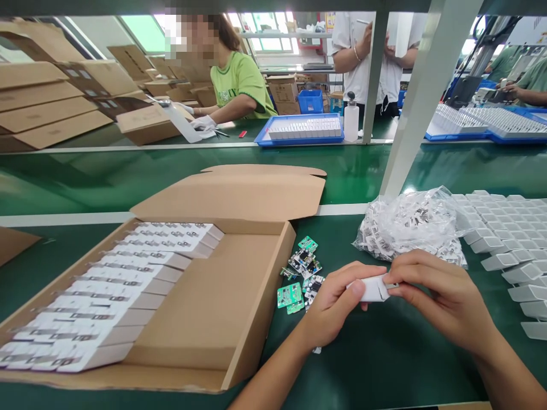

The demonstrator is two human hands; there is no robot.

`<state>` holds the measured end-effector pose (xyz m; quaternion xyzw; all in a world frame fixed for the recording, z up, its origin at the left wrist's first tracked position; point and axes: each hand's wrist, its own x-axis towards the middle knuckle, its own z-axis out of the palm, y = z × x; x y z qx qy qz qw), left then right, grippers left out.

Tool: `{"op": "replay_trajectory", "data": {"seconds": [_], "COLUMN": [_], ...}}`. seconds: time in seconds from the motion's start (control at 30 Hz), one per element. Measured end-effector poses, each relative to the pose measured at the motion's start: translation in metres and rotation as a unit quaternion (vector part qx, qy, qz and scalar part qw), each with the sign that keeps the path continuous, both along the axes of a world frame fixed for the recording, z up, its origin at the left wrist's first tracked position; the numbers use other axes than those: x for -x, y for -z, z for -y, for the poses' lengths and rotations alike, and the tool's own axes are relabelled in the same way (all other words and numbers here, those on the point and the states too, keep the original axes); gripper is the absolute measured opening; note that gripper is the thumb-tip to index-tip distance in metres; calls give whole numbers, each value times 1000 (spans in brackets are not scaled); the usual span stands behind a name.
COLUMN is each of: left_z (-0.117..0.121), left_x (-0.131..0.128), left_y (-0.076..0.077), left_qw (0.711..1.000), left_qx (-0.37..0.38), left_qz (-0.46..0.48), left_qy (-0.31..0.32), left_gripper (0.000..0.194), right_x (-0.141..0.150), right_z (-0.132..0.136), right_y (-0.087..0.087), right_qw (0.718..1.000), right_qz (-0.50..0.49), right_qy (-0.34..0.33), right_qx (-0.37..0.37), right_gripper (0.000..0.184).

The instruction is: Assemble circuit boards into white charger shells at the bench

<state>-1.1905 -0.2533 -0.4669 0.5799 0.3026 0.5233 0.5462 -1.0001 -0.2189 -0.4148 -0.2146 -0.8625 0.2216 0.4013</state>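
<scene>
My left hand (331,307) grips a small white plastic casing (371,289) between thumb and fingers, above the green work surface. My right hand (447,302) pinches at the casing's right end, thumb and fingertips closed there. Whether a small separate part sits between those fingertips is too hidden to tell. Just left of my left hand lies a loose pile of green circuit boards (290,295), partly covered by that hand. Beyond my right hand rests a clear plastic bag (410,219) full of small white parts with metal bits.
An open cardboard box (205,319) at left holds rows of white units (106,285). Many empty-looking white casings (508,245) stand in rows at right. A white post (421,108) rises behind the bag. Across the bench, a person in green (243,80) works near a blue tray (265,134).
</scene>
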Motion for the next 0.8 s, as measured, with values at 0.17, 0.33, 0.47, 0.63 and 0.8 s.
{"op": "replay_trajectory", "data": {"seconds": [0.17,0.33,0.47,0.63,0.8], "left_z": [1,1,1,0,0], "left_x": [0,0,-1,0,1], "left_y": [1,1,1,1,-1], "left_qw": [1000,1000,1000,999,999], "left_qx": [-1,-2,-17,-29,-26], "left_qz": [-10,11,13,4,-23], "left_qy": [-13,-14,-10,-14,-34], "left_gripper": [43,40,38,37,37], "right_x": [1,0,0,1,6], "right_z": [3,5,5,5,6], "right_y": [1,1,0,2,7], "right_qw": [1000,1000,999,997,996], "right_qz": [0,1,9,32,25], "right_qy": [14,21,20,40,49], "right_qx": [-9,-21,-27,-52,-75], "right_gripper": [14,14,15,15,20]}}
